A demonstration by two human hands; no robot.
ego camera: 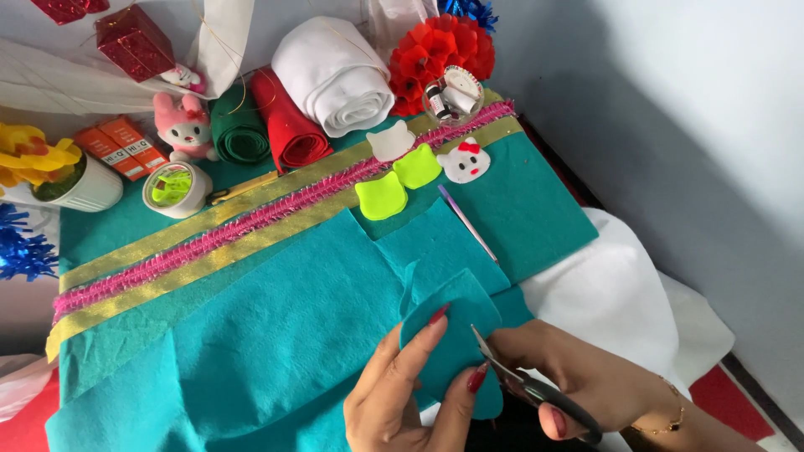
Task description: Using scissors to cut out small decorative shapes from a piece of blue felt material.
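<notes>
Near the front edge, left hand (402, 393) pinches a rounded teal felt cut-out (448, 331) between thumb and fingers; right hand (569, 377) closed on black-handled scissors (523, 387), blades touching the felt's right edge.

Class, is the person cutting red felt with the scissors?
No, the scissors in the right hand cut a teal felt piece held by the left hand.

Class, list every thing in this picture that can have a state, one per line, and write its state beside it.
Left hand: pinching the teal felt piece.
Right hand: gripping the scissors.
Scissors: blades slightly parted at the felt's edge.
Teal felt piece: partly cut, lifted off the sheet.
Teal felt sheet: spread flat, notch cut out.
White felt roll: rolled up.
Red felt roll: rolled up.
Green felt roll: rolled up.
Pink trim: laid out straight.
</notes>
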